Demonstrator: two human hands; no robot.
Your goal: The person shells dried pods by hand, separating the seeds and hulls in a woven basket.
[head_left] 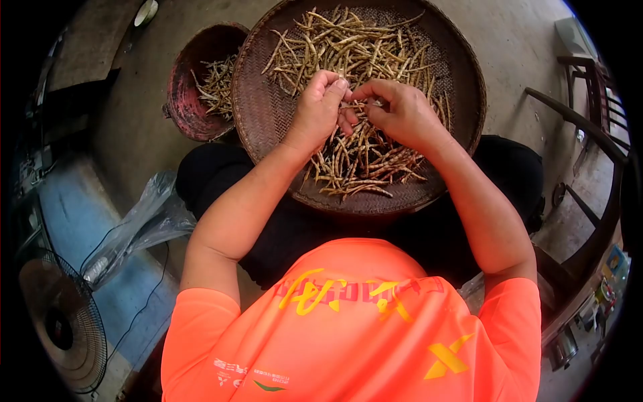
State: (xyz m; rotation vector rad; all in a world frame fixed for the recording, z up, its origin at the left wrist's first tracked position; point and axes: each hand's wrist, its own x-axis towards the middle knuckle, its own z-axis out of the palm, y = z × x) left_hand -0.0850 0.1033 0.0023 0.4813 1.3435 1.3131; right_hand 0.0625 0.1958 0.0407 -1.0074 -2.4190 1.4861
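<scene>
A wide round woven basket tray (258, 127) rests at my lap, holding many dried bean pods. One heap of pods (355, 43) lies at its far side, and a darker heap of pods (365, 164) is nearer to me. Above the tray, my left hand (325, 104) is closed, thumb against forefinger, on a bean pod (342, 75) whose tip shows above the fingers. My right hand (395, 110) is pinched close beside it, fingertips at the same spot. What the right fingers grip is too small to make out.
Left of the tray stands a reddish bucket (184, 87) with more pods inside. A clear plastic bag (144, 218) lies at my left, near a fan (63, 321) with a cord. Wooden chairs (589, 134) stand at the right.
</scene>
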